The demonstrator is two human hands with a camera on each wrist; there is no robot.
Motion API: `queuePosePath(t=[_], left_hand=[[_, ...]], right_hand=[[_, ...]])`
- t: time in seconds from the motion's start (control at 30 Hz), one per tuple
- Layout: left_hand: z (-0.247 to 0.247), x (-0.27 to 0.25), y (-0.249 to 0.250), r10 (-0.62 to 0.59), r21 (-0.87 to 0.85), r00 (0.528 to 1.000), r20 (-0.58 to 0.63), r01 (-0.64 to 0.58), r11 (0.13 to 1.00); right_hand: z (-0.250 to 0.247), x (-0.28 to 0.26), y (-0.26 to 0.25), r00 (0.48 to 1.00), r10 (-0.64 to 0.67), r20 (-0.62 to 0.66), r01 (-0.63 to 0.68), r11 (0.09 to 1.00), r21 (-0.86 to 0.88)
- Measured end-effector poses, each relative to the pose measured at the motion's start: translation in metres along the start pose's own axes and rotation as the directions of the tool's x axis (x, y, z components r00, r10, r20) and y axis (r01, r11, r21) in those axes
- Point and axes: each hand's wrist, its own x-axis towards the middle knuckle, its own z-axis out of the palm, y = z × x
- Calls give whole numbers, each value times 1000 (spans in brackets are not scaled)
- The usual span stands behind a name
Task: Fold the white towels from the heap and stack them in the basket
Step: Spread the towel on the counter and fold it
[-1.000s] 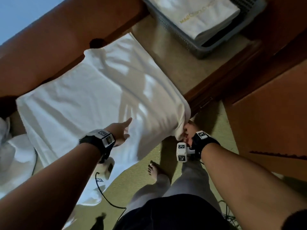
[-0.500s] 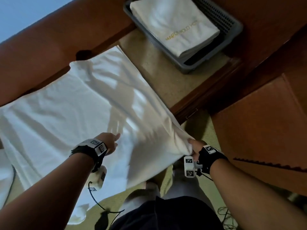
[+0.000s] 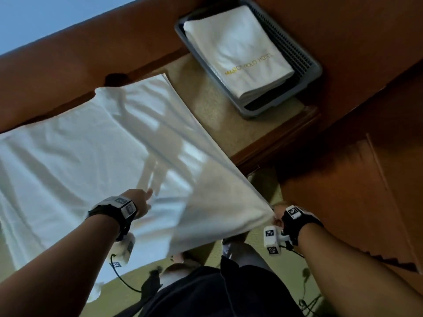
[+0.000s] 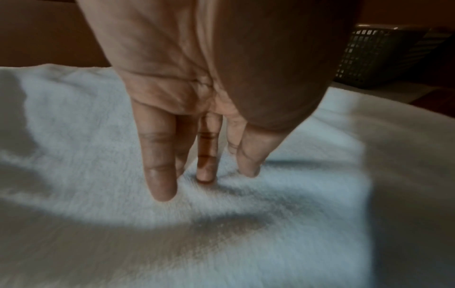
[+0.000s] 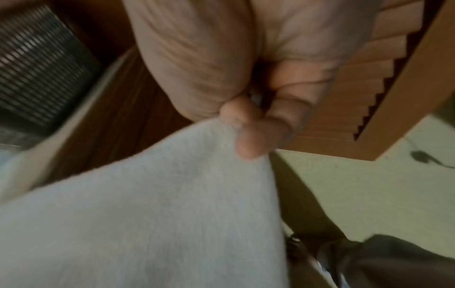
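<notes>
White towel (image 3: 91, 156) under left hand (image 3: 139, 202)

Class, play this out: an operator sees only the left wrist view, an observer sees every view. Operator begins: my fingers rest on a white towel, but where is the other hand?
Observer: The right hand pinches a corner of the towel, off the table's edge.
Operator: I see only a basket wall. Anything inside?
Observer: Yes, a folded towel with gold lettering lies in the basket.
Operator: Is my towel flat?
Observer: Mostly; the pinched corner is lifted, and the left hand presses the rest down.
</notes>
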Motion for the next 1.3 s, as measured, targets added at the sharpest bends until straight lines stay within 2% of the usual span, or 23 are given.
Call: queuePosePath(t=[0.07,0.1,0.2,0.23,0.3,0.37,0.47,0.53,0.6,0.7,0.77,0.83,0.93,0.97,1.03,1.1,1.2,1.3], left_hand=[[5,-2,3,-3,-23,1000,-2,3,1000],[7,-3,5,-6,-37,1000,-6,6,999],[15,-6,7,-20,-85,999,-26,17,996],[16,-7,6,-29,-112,999,-30,25,993],[19,-8,5,-46,-182,998,-35,39,982],[23,-11,1,-52,-259,998,-31,42,965],[35,-17,-5,-77,-392,996,-55,50,918],[50,-26,-7,-124,-498,989,-76,70,864],[70,-38,-12,-192,-603,977,-90,101,792],[111,-62,-29,-330,-700,938,-106,165,695],[143,-82,-50,-430,-708,896,-111,233,667],[173,-98,-77,-519,-734,850,-86,298,610],[211,-115,-124,-644,-797,765,1,390,462],[222,-118,-139,-666,-807,745,31,412,423],[236,-119,-163,-672,-835,738,61,407,371],[241,-116,-181,-663,-862,746,55,371,346],[237,-109,-202,-649,-890,758,63,337,307],[237,-102,-217,-652,-948,752,98,271,170]], right_hand=[[-2,7,8,999,43,26,-38,987,-158],[1,10,8,999,35,-6,-35,962,-270],[11,12,-5,996,-13,-88,-8,972,-236],[13,12,-14,994,-43,-98,15,962,-272],[18,10,-37,985,-165,-54,129,906,-404],[29,0,-64,951,-310,4,272,826,-494],[57,-25,-106,848,-529,35,448,679,-581],[81,-43,-130,791,-596,138,546,585,-600],[109,-61,-150,730,-625,277,620,435,-652],[156,-84,-163,642,-583,499,683,139,-717],[190,-99,-163,606,-510,611,697,-31,-717],[221,-108,-157,596,-450,665,702,-111,-704],[271,-120,-146,563,-360,744,694,-284,-662],[286,-124,-142,560,-325,762,683,-339,-647],[317,-132,-133,576,-229,785,662,-432,-612],[349,-140,-124,628,-155,762,619,-494,-611],[388,-150,-114,724,-141,675,475,-608,-637],[409,-157,-112,787,-128,603,421,-604,-677]])
